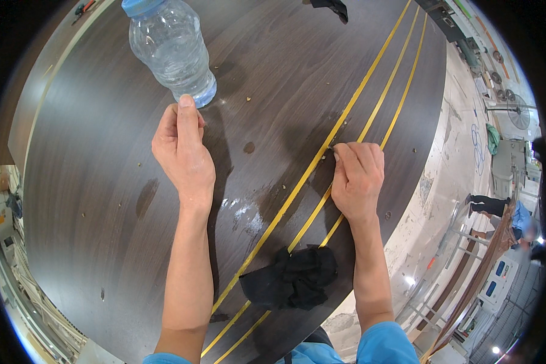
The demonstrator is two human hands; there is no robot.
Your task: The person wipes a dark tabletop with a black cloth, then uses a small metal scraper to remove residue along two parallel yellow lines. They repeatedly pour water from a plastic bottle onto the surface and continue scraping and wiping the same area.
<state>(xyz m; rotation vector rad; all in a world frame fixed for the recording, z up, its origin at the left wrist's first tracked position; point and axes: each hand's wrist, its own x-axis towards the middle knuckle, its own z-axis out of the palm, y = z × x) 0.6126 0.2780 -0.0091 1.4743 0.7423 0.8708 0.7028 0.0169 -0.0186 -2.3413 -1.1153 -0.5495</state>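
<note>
My left hand (187,148) is raised over the dark wood-grain panel (103,212), its thumb and fingers pinched together. Anything between those fingertips is too small to make out. Just beyond them stands a clear plastic bottle (173,51) with a blue cap, partly filled with clear liquid; whether I touch it I cannot tell. My right hand (358,176) is closed low over the yellow strips (312,167) that run slantwise across the panel. Its fingertips press by the leftmost strip, and what they grip is hidden. Nearer to me lies a crumpled black cloth (291,279) across the strips.
A wet patch (242,212) glistens between my forearms, with small crumbs scattered about. Another black item (333,7) lies at the far edge. A red-handled tool (85,7) is at far left. Beyond the panel's right edge are a floor, a fan (519,112) and a person (519,218).
</note>
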